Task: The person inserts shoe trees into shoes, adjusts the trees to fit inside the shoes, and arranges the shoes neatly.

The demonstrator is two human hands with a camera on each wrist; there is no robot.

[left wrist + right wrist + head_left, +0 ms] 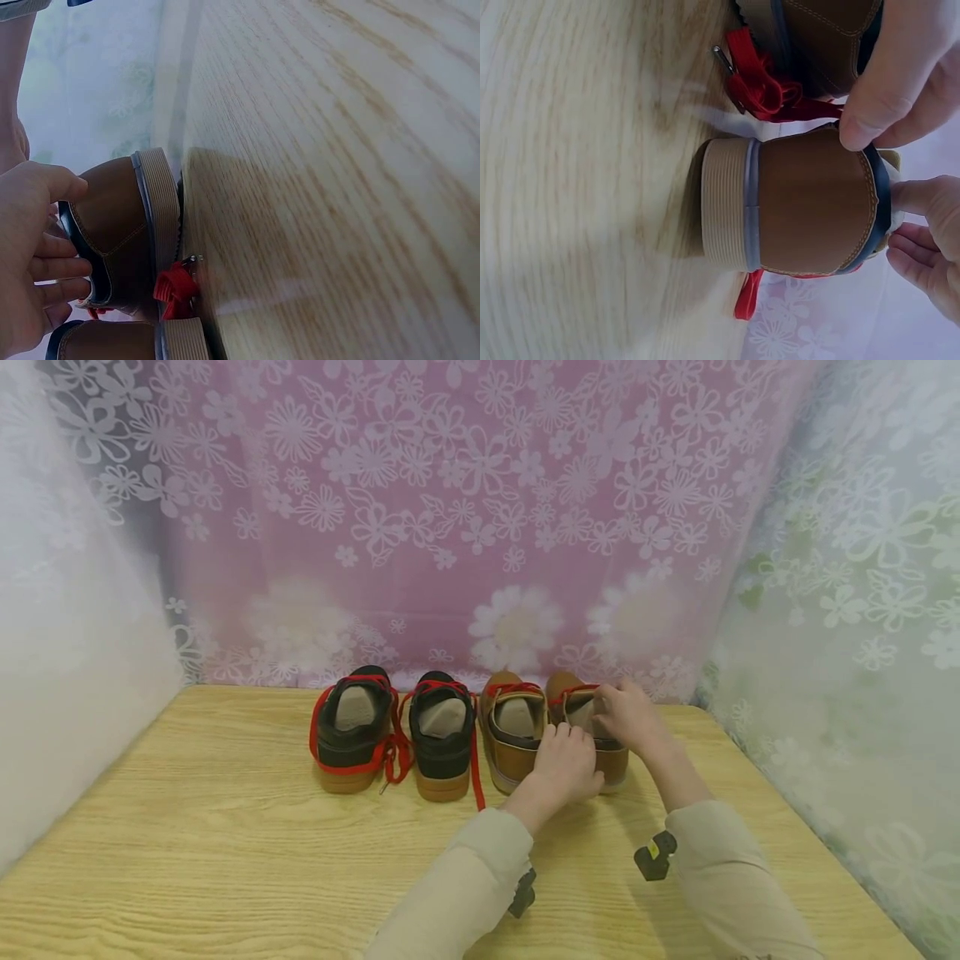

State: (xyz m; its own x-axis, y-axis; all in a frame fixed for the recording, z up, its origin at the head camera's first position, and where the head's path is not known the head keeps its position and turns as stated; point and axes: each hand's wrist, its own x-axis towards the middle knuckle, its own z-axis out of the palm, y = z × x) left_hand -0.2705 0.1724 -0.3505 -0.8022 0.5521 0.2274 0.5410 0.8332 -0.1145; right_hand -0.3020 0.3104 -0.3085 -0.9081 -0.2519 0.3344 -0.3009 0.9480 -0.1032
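Observation:
Two brown shoes stand heel toward me. My left hand [564, 764] is at the back of the right brown shoe [810, 202], its thumb on the dark collar and a finger behind the rim. My right hand [630, 718] holds the front right of the same shoe's opening, fingers curled there beside a pale filling [896, 217]; what exactly they pinch is partly hidden. Red laces [573, 693] cross this shoe's front. The left brown shoe [513, 760] stands close by, a beige filling [516, 717] in its opening.
Further left stand two black shoes, one [348, 752] with a loose red lace [390, 756] around it and one [441, 760] beside it. All stand on a wood-grain table [225, 843], near the pink flowered curtain [450, 527] at its back edge.

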